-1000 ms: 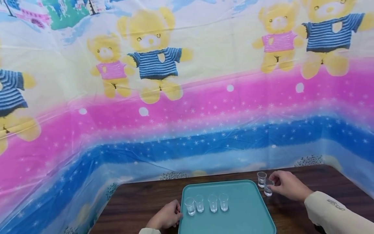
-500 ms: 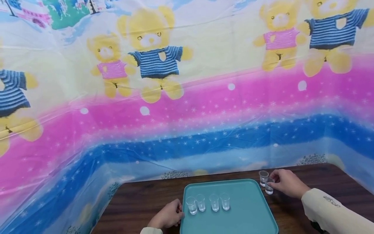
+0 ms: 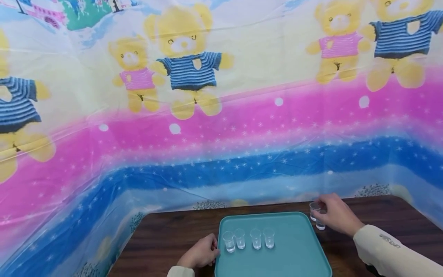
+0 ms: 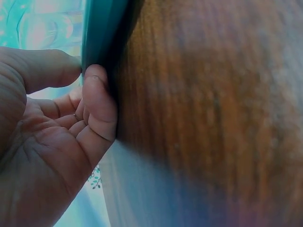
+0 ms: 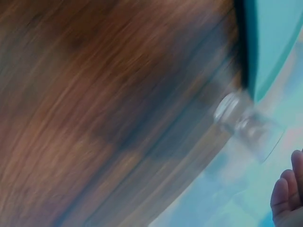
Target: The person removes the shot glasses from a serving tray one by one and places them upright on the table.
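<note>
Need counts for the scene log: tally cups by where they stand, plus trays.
Clear cups on the tray: 4
Other clear cups on the table beside the tray: 2
Trays: 1
Total: 7 (6 cups, 1 tray)

Left hand (image 4: pixel 47 137) at teal tray (image 4: pixel 102 28)

The person wears a cream long-sleeved garment, its right sleeve (image 3: pixel 398 252) carrying a short line of grey lettering (image 3: pixel 389 241) near the cuff, too small to read. On the underside of that sleeve, near the wrist, a bit of a black item (image 3: pixel 373 270) shows, too little to identify. The left sleeve (image 3: pixel 180 271), visible only at its end, is the same cream, and the left hand (image 3: pixel 201 252) and right hand (image 3: pixel 338 215) are bare.
</note>
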Demonstrator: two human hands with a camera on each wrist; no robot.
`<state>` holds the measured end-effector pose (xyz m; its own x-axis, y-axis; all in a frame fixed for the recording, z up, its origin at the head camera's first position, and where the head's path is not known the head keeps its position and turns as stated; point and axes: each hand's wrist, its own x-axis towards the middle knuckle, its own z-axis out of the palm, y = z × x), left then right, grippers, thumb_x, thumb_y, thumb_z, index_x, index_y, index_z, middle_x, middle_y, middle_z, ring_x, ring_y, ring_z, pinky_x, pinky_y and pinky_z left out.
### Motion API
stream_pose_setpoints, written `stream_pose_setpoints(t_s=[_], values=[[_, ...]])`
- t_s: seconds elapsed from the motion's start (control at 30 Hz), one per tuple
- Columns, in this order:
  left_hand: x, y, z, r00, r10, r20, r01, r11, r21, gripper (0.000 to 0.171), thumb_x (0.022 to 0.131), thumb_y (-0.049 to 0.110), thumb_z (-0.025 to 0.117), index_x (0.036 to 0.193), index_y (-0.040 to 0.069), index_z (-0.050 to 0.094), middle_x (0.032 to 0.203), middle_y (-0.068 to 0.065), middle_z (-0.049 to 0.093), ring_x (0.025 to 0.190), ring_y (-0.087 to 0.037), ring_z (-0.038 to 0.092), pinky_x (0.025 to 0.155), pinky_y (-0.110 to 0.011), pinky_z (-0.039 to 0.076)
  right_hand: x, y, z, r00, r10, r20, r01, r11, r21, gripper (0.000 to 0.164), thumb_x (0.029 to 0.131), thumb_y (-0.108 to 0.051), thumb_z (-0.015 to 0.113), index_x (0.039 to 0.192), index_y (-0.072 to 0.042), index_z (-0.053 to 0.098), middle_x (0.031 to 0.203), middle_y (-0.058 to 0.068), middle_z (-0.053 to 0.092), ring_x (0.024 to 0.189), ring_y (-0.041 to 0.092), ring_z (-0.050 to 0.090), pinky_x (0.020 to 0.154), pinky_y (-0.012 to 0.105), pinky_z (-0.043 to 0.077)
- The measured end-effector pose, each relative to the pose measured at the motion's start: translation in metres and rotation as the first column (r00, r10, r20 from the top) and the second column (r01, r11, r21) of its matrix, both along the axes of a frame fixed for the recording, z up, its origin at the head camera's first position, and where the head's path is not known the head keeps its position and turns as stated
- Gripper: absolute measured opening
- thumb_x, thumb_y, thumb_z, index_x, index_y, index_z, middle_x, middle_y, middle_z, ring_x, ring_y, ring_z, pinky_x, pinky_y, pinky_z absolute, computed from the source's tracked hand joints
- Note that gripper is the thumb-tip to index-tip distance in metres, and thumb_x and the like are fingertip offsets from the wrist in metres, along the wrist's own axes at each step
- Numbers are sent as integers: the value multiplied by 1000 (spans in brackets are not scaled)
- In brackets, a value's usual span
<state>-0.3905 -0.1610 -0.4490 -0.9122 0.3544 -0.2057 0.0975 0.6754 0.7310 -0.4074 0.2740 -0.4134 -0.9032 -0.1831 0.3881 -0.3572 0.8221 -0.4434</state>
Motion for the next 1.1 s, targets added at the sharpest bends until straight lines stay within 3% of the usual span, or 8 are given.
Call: stream_pose_setpoints(t_s=[0.2, 0.67, 0.97, 1.1], values=[[2, 1, 1, 1000, 1, -7, -1, 1000, 0, 10, 92, 2, 56, 87, 4, 47, 71, -12, 53, 58, -21, 52, 52, -34, 44, 0, -21, -3, 994, 107, -9, -107, 994, -3, 22, 85, -18, 70, 103, -8, 64, 96, 4, 56, 86, 22, 50, 67, 37, 44], [5, 2, 3, 1000, 11, -28, -12, 1000, -14, 11, 91, 2, 56, 87, 4, 47, 70, -11, 53, 56, -21, 51, 49, -32, 41, 8, -72, 0, 979, 189, 76, -186, 982, -46, 40, 82, -30, 74, 117, -14, 60, 109, 0, 60, 101, 20, 57, 83, 42, 48], [5, 2, 4, 1000, 14, -13, -14, 1000, -13, 10, 92, 2, 55, 88, 4, 47, 72, -12, 54, 58, -21, 52, 51, -33, 43, 14, -105, -1, 930, 340, 139, -338, 940, -40, 43, 82, -35, 74, 114, -10, 61, 102, -2, 56, 93, 22, 56, 75, 39, 48], [6, 2, 4, 1000, 16, -19, -16, 1000, -9, 10, 92, 2, 55, 87, 4, 46, 72, -12, 53, 58, -21, 52, 51, -33, 43, 13, -114, -3, 917, 361, 168, -363, 932, -21, 40, 81, -34, 75, 111, -10, 63, 101, -1, 57, 91, 22, 56, 74, 38, 48]])
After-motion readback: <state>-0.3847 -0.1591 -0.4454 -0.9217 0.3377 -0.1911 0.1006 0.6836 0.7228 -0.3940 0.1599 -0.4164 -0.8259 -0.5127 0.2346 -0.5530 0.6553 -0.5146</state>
